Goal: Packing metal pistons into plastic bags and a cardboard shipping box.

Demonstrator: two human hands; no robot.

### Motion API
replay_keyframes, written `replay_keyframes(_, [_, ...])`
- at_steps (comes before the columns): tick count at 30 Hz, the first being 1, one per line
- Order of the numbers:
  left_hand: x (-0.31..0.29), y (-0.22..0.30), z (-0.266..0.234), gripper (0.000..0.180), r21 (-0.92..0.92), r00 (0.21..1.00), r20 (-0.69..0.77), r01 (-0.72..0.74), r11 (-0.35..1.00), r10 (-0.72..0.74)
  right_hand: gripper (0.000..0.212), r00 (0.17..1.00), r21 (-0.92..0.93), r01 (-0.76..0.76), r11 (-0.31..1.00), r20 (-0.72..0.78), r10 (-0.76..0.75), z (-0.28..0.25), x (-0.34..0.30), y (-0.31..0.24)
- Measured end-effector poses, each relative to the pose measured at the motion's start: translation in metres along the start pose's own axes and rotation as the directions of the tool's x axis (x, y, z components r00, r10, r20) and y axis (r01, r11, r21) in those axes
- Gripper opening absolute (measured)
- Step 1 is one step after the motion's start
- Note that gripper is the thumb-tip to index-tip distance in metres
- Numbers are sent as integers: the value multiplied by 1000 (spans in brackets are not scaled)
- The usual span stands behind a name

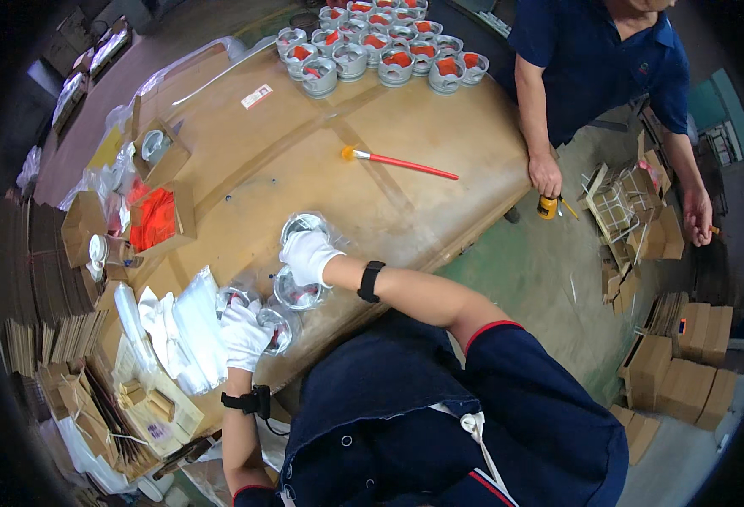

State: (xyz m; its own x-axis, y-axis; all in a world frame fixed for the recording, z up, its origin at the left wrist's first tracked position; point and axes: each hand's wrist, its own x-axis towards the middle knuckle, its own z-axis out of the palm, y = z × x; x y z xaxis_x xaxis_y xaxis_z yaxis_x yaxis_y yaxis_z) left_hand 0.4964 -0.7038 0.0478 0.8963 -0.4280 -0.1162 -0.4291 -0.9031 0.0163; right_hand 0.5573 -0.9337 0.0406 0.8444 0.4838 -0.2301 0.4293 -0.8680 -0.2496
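Observation:
Several silvery metal pistons in clear plastic bags stand close together at the near edge of the brown-covered table. My right hand (pixel 310 258), in a white glove, grips the farthest bagged piston (pixel 302 223); its fingertips are partly hidden. Just below that hand stands another bagged piston (pixel 297 291). My left hand (pixel 244 336), also gloved, has its fingers closed on a bagged piston (pixel 233 297) at the left of the group. Beside it, on the right, is one more bagged piston (pixel 278 329).
Rows of pistons (pixel 351 61) with red pieces stand at the table's far end. A red-handled brush (pixel 406 164) lies mid-table. Clear plastic bags (pixel 195 329) and open cartons (pixel 188 215) are on the left. A co-worker (pixel 596 76) stands at far right, holding a small yellow container (pixel 547 208).

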Motion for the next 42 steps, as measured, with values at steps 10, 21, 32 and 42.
replay_keyframes(10, [5, 5, -5, 37, 55, 995, 95, 34, 998, -39, 22, 995, -117, -90, 989, -55, 84, 11, 4, -9])
replay_keyframes(21, [11, -3, 8, 35, 50, 996, 71, -66, 997, 62, 16, 966, -149, -101, 984, -253, 61, 31, 7, -6])
replay_keyframes(32, [7, 4, 4, 35, 44, 1000, 5, 28, 999, -28, 17, 962, -100, -70, 993, -269, 40, 30, 3, -4])
replay_keyframes(42, [8, 3, 2, 35, 49, 999, 48, -7, 999, 5, 17, 953, -71, -67, 995, -299, 43, 35, 4, -3])
